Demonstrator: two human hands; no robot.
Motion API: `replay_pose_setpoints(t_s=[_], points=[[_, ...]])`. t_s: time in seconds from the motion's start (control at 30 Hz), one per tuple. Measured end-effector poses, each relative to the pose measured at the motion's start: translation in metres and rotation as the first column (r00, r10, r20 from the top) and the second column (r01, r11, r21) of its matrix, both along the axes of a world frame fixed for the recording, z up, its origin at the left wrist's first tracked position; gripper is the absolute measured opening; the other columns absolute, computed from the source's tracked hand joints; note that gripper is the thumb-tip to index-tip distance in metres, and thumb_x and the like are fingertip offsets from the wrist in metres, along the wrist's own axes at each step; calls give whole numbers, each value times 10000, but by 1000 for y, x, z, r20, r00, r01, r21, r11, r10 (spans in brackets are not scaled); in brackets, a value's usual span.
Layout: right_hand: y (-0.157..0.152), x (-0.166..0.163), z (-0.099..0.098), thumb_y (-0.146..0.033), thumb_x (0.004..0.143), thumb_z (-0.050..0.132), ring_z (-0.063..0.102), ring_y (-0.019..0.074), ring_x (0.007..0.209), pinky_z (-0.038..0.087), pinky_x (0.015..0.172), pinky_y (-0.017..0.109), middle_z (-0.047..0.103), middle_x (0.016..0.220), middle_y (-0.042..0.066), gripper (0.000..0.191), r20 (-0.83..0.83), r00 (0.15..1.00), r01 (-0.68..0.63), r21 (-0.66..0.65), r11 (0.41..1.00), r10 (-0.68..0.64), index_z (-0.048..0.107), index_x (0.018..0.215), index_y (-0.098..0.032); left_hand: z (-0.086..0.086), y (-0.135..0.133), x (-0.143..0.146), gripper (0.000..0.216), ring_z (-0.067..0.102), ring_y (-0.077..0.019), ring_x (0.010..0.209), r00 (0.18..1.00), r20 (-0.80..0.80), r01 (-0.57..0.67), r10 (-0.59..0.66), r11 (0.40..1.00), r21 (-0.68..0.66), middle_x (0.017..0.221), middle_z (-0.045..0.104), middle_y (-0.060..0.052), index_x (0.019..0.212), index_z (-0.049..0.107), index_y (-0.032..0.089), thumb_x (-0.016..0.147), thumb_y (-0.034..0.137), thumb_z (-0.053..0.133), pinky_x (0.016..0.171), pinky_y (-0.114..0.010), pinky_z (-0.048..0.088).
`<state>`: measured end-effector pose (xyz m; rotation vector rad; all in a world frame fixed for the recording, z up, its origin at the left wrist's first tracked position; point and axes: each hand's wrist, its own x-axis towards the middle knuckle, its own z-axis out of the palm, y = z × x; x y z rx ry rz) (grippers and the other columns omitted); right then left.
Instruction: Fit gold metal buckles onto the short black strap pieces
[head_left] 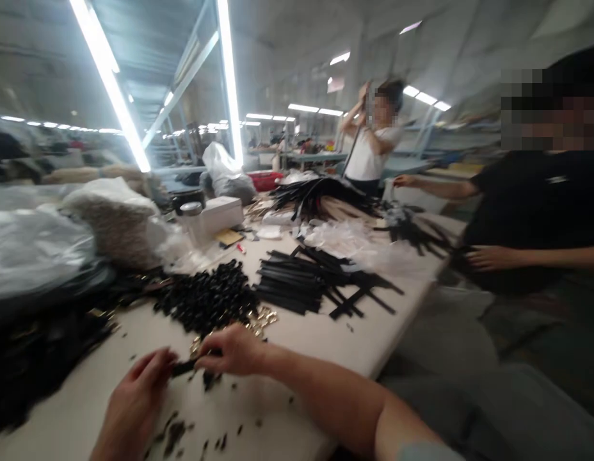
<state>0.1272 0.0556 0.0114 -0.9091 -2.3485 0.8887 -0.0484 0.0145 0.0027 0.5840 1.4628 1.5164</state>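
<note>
Between my two hands runs a short black strap (184, 367), held just above the table. My left hand (142, 387) pinches its left end, fingers closed. At the other end, my right hand (237, 351) has thumb and fingers closed on the strap, close to some gold-coloured metal buckles (261, 321). Beyond my right hand lies a heap of small black loops (205, 294). Flat black strips (292, 278) are stacked to the right of that heap. Small black scraps (175, 435) are scattered on the tabletop below my hands.
Dark material (32, 358) is piled at the left, below clear plastic bags (32, 246). A white box (223, 214) stands farther back. Long black strips (330, 192) lie heaped across the table. One co-worker (541, 205) is at the right edge; another person (374, 147) stands at the far end.
</note>
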Motion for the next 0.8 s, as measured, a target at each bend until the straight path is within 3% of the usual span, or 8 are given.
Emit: replay_pose_setpoints(t_s=[0.1, 0.27, 0.47, 0.63, 0.8], points=[[3, -2, -1, -296, 824, 621, 505, 71, 571, 333, 543, 176, 627, 657, -30, 143, -93, 995, 31, -38, 999, -34, 705, 826, -181, 0, -8, -2, 269, 645, -136, 663, 983, 178, -52, 36, 995, 88, 672, 670, -7, 695, 658, 163, 526, 285, 829, 680, -236, 532], [5, -6, -7, -255, 820, 611, 454, 60, 529, 296, 529, 185, 585, 598, -35, 135, -156, 988, -31, -87, 996, 17, 682, 758, -159, -5, -6, 5, 244, 662, -152, 747, 972, 233, -7, -34, 984, 176, 691, 664, -13, 709, 647, 146, 611, 290, 817, 739, -266, 525], [4, -11, -8, -269, 818, 601, 443, 56, 468, 289, 474, 176, 554, 540, -44, 151, -210, 965, 96, -279, 955, -159, 665, 763, -144, -4, -10, 10, 222, 677, -158, 820, 957, 290, -16, -34, 986, 167, 827, 714, -33, 756, 656, 155, 637, 257, 814, 815, -291, 530], [6, -12, -11, -273, 840, 567, 449, 61, 463, 307, 472, 183, 554, 533, -36, 183, -241, 940, 161, -307, 938, -240, 649, 744, -140, -6, -10, 14, 251, 673, -138, 759, 963, 270, -30, -15, 986, 162, 812, 715, -26, 738, 651, 158, 601, 254, 838, 795, -278, 530], [3, -12, -8, -260, 843, 571, 482, 61, 497, 335, 504, 177, 576, 556, -32, 168, -252, 945, 139, -263, 955, -207, 648, 756, -139, -7, -14, 19, 262, 658, -133, 760, 987, 135, 59, -87, 979, 197, 813, 703, -24, 737, 665, 154, 601, 299, 836, 799, -274, 524]])
